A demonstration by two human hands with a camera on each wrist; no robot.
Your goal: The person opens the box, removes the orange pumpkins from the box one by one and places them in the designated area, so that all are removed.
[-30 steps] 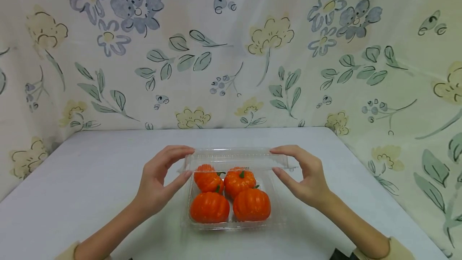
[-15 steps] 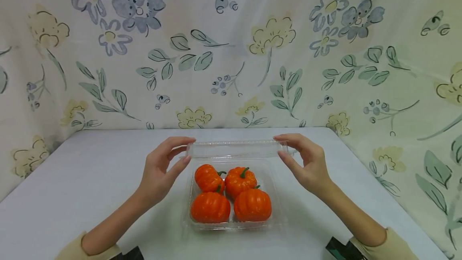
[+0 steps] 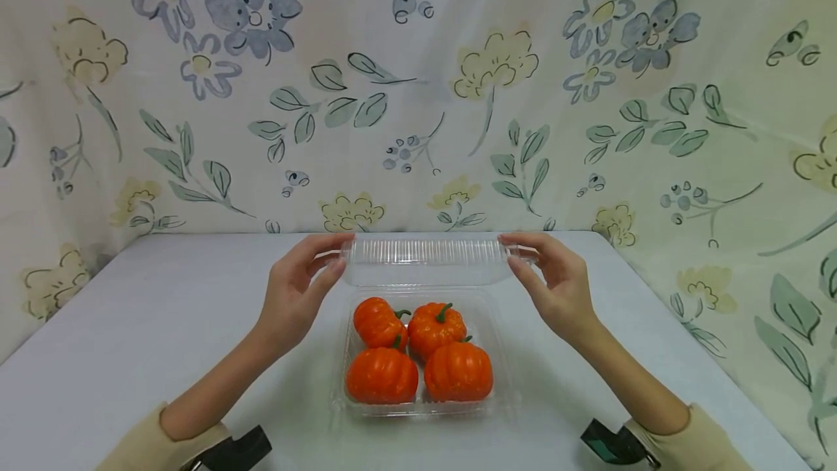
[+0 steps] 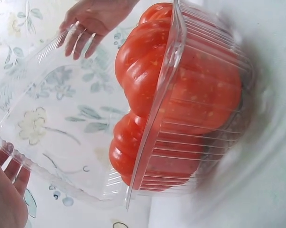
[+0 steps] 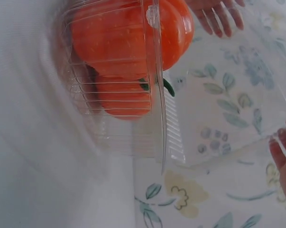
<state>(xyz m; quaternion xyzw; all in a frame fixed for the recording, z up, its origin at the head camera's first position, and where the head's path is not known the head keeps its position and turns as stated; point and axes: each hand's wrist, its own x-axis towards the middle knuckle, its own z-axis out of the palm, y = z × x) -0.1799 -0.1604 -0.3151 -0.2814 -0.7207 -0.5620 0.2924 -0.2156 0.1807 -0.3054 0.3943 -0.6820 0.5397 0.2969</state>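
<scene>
Head view: your left hand point(image 3: 288, 294) and right hand point(image 3: 564, 294), fingers half-curled, pinch opposite ends of the clear lid point(image 3: 428, 252), raised above the tray point(image 3: 418, 411), long axis parallel to the far edge of the table point(image 3: 196, 296).

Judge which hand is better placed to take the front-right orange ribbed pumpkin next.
Likely the right hand, nearer that pumpkin, though it and the left hand both hold the clear plastic lid.

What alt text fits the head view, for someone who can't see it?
A person's left hand and right hand hold up the clear plastic lid of a clear plastic box holding four round orange pumpkins, on a white table before a pale floral cloth.
</scene>
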